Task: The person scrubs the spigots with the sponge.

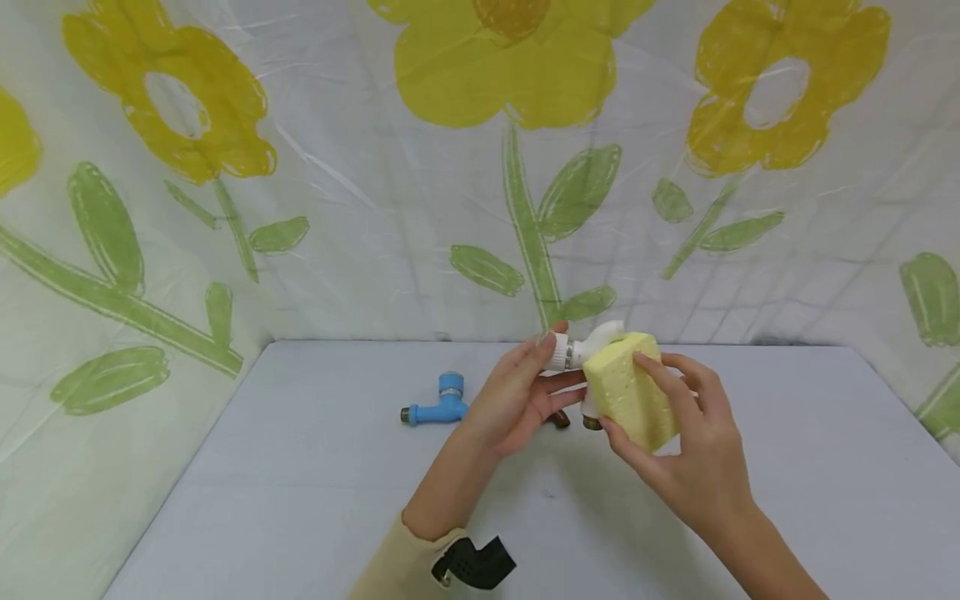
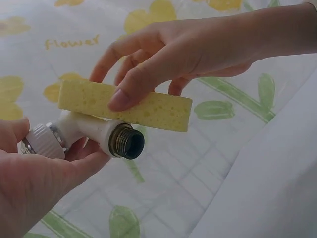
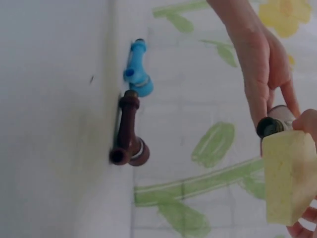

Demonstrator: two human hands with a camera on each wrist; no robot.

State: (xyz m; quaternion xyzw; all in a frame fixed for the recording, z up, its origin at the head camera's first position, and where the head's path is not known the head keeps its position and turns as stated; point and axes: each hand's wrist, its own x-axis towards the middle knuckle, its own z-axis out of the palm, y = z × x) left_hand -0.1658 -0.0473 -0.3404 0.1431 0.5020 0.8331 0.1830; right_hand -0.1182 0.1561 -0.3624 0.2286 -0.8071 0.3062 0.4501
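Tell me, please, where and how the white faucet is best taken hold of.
Probably by its ribbed knob, coming from the person's left: this end of the white faucet points that way, clear of the yellow sponge across its body, and the ribs should resist slipping. The left grip holds it there.

3 taps (image 2: 93, 128) (image 3: 134, 64) (image 3: 128, 121) (wht, blu, brn), 1 sponge (image 1: 633, 387), 2 hands (image 1: 517, 404) (image 1: 701, 437), 1 tbl (image 1: 300, 467)

The left sleeve (image 1: 401, 562) is a soft cream colour. A bent black band (image 1: 476, 564) sits by its end.
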